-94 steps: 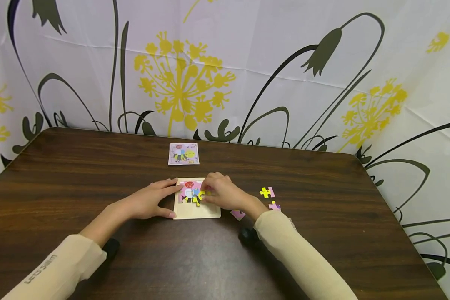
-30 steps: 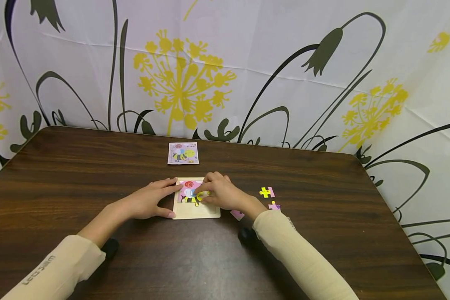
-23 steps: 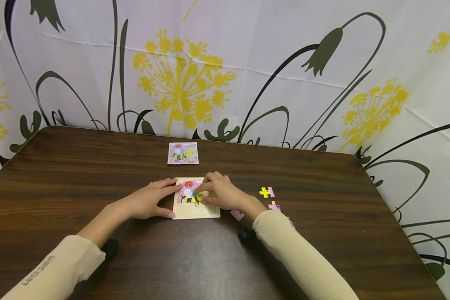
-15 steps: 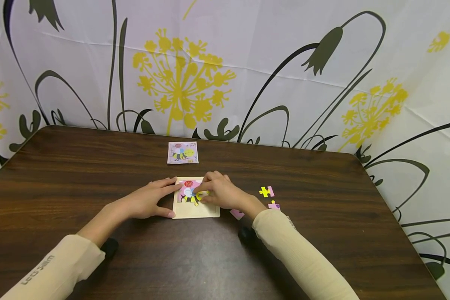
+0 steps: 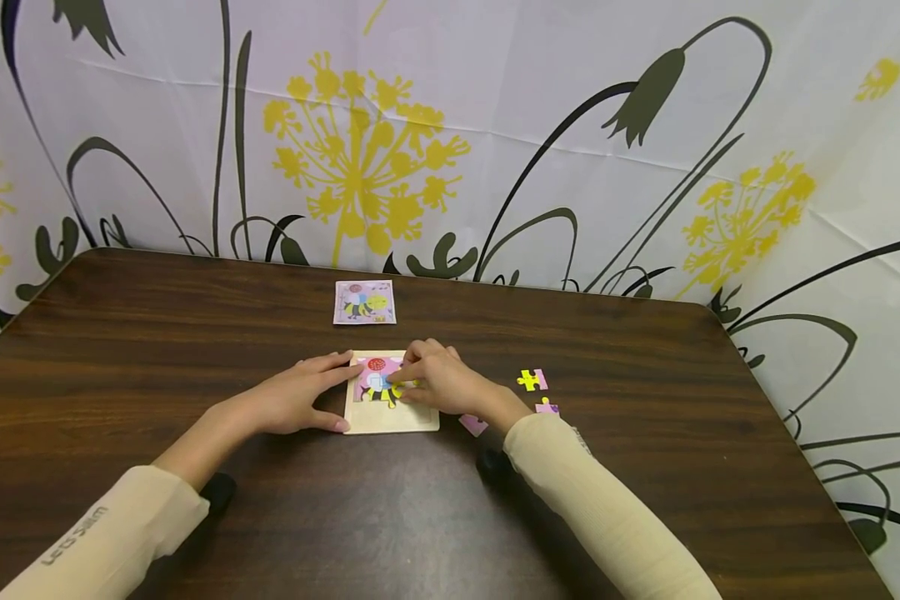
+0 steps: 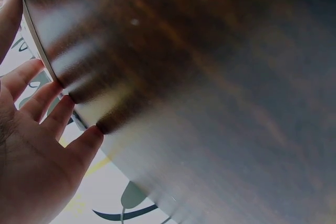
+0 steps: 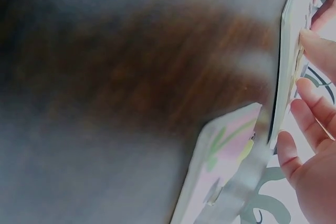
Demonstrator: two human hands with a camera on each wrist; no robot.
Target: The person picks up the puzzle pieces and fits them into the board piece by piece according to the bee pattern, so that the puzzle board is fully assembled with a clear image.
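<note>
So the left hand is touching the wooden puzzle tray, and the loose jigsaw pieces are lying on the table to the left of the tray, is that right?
Not quite: the loose jigsaw pieces lie to the right of the wooden puzzle tray, as the head view shows. The left hand is indeed touching the tray.

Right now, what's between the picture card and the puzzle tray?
Just a strip of bare brown tabletop. It shows in the head view, with the picture card farther from the person than the puzzle tray.
</note>
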